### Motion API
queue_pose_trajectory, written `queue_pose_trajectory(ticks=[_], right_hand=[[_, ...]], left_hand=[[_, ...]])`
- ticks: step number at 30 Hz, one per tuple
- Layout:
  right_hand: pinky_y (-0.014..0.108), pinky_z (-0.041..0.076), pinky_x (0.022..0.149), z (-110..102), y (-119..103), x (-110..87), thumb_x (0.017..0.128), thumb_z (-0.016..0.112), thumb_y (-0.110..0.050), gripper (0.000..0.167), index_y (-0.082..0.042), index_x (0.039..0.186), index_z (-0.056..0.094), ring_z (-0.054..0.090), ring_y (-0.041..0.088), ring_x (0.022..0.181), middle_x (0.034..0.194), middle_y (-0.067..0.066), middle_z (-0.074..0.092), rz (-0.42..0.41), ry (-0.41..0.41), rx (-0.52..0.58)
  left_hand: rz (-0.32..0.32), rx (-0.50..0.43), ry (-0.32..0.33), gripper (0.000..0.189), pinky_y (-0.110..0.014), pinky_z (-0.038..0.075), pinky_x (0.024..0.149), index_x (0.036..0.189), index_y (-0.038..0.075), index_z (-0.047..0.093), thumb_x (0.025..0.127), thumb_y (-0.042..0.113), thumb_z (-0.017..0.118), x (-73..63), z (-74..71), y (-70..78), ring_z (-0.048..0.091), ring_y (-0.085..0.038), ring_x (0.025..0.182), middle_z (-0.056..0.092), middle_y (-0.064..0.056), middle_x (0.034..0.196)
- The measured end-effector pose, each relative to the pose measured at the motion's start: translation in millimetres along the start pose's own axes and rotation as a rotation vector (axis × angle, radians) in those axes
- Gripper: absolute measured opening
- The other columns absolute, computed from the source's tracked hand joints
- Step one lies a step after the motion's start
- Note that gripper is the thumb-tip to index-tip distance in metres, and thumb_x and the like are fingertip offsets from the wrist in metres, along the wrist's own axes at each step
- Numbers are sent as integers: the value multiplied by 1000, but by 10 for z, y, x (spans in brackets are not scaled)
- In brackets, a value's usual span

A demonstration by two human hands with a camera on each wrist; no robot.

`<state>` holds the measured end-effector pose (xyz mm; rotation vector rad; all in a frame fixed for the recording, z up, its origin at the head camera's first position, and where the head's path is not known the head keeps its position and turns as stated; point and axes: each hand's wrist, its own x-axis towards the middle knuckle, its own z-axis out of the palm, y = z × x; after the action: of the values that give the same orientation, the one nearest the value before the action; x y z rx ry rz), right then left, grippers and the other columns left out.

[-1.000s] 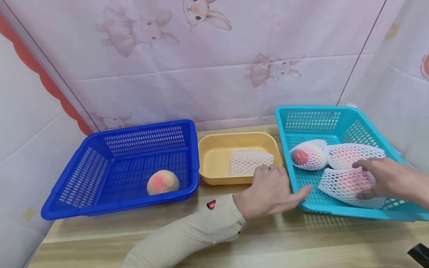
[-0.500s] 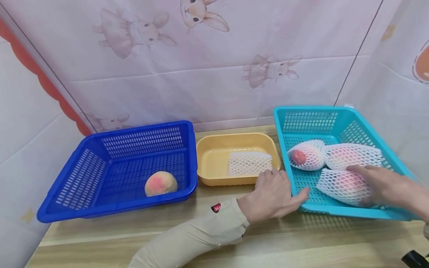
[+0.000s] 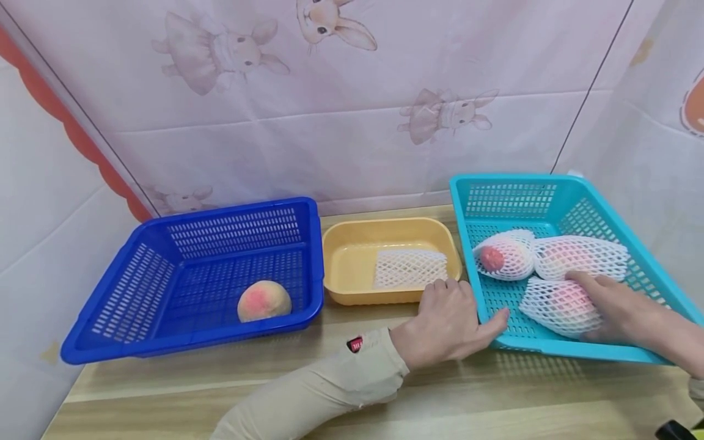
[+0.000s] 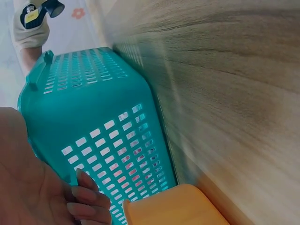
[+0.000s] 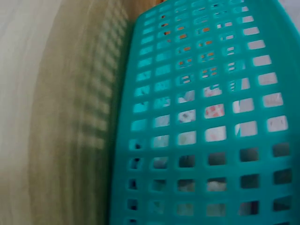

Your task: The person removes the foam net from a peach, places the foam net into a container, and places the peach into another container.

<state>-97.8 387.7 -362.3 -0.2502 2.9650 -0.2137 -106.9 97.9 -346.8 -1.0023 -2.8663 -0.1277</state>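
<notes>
In the head view, my right hand (image 3: 624, 311) grips a pink-and-cream peach in a white foam net (image 3: 563, 305), low in the turquoise basket (image 3: 477, 293). Its thumb lies across the net, and its other fingers are largely hidden on the far side. Two more netted peaches lie behind, one with a red end showing (image 3: 505, 255) and one fully sleeved (image 3: 577, 256). My left hand (image 3: 442, 321) rests at the basket's left rim with its thumb over the edge. In the left wrist view, its loosely bent fingers (image 4: 91, 206) lie by the basket's outer wall.
A yellow tray (image 3: 354, 296) holding a flat white foam net (image 3: 409, 269) stands left of the turquoise basket. Farther left is a blue basket (image 3: 220, 333) with one bare peach (image 3: 265, 300). All stand on a wooden table (image 3: 440, 403) against a rabbit-print curtain (image 3: 341, 153).
My right hand has closed in from above the nearest netted peach and now holds it. My left hand has shifted slightly toward me at the basket's rim.
</notes>
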Motion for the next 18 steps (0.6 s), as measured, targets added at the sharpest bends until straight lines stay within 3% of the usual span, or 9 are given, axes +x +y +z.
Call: queue_pose_trajectory(ticks=[7,12,18], right_hand=[[64,46,73,58,-12,2,53,93,-18,91,4,125,42,53,56,95,107,38,53,-37,51,-12],[61,47,72,64,15,-1,50,93,-19,88,2,123,49,57,53,92,103,34,59,-89,104,-29],[57,49,68,4,-5,-9,53,92,-23,88,3,126,50,60,46,86,101,31,62,-57,73,-40]], left_hand=[[-43,-30,-33,68,-28,37,65,88,8,56,94,67,22,-17,-10,16,46,-17,74,53,-5,80],[-58,-37,-45,69,-28,38,65,89,8,55,93,68,21,-16,-19,17,45,-17,74,53,-6,81],[-63,-44,-38,69,-29,39,68,91,8,55,93,68,21,-16,-27,16,46,-18,76,54,-6,85]])
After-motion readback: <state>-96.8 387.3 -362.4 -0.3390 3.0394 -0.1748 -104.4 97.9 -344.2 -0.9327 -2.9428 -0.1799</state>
